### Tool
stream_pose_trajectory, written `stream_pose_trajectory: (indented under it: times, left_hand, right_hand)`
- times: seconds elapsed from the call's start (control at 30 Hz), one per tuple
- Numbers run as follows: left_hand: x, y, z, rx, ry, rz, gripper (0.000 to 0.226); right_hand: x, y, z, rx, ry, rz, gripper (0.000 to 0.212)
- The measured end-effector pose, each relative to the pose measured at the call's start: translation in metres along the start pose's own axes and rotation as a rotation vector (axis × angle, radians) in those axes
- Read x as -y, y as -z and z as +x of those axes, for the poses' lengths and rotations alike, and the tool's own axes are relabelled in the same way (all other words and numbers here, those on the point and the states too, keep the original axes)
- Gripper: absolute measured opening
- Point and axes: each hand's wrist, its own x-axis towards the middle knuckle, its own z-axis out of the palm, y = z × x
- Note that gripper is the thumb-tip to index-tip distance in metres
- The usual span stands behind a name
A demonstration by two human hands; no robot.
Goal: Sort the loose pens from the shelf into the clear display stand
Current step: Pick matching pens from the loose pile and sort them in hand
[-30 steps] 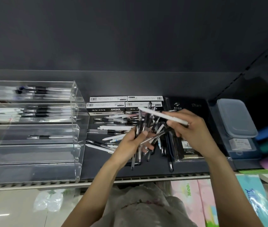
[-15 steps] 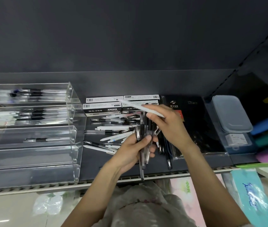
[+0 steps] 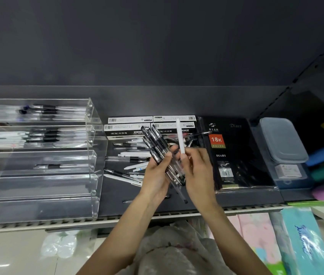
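Head view: left hand (image 3: 158, 175) grips a bundle of black pens (image 3: 158, 144), fanned and tilted up-left, over the shelf (image 3: 117, 197). Right hand (image 3: 196, 171) just beside it, pinching a white pen (image 3: 180, 139) near-upright btwn thumb & fingers. Loose pens (image 3: 129, 159) lie scattered on shelf behind the hands, in front of pen boxes (image 3: 129, 128). Clear display stand (image 3: 95, 155) at left, tiered; upper tiers hold pens, third tier has one, lower two tiers look bare. Black diary (image 3: 236, 155) at right of hands, grey lidded box (image 3: 282, 141) beyond it.
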Motion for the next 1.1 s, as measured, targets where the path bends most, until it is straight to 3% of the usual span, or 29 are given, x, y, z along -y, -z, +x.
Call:
stream_pose_trajectory:
  times: [0.1,0.4,0.47,0.6,0.77,0.87,0.93,1.1]
  left_hand:
    - [0.004,0.0,-0.002,-0.029,-0.017,0.041,0.02]
    - [0.002,0.004,-0.005,-0.039,0.002,-0.074,0.02]
    - [-0.003,0.002,-0.003,-0.055,-0.032,-0.121,0.019]
    - [-0.011,-0.002,-0.002,-0.074,-0.111,-0.217,0.017]
    - [0.005,-0.008,-0.015,-0.074,-0.104,-0.116,0.02]
    - [0.007,-0.005,-0.025,-0.102,-0.093,-0.129,0.031]
    - [0.002,0.001,-0.03,-0.13,-0.114,-0.14,0.027]
    - [-0.018,0.03,-0.047,-0.228,-0.196,-0.224,0.025]
  right_hand:
    - [-0.001,-0.003,-0.001,-0.015,0.071,-0.122,0.022]
    - [0.001,-0.004,-0.006,-0.067,0.23,-0.065,0.013]
    - [0.003,-0.002,-0.018,-0.086,0.098,0.103,0.024]
    - [0.007,-0.005,-0.036,-0.056,-0.448,0.72,0.039]
    - [0.019,-0.019,-0.026,-0.031,-0.574,1.037,0.04]
    - [0.026,-0.026,-0.027,0.011,-0.544,0.955,0.024]
    - [0.028,-0.035,-0.033,0.048,-0.431,0.756,0.016]
    - [0.043,-0.063,-0.051,0.109,-0.145,0.401,0.017]
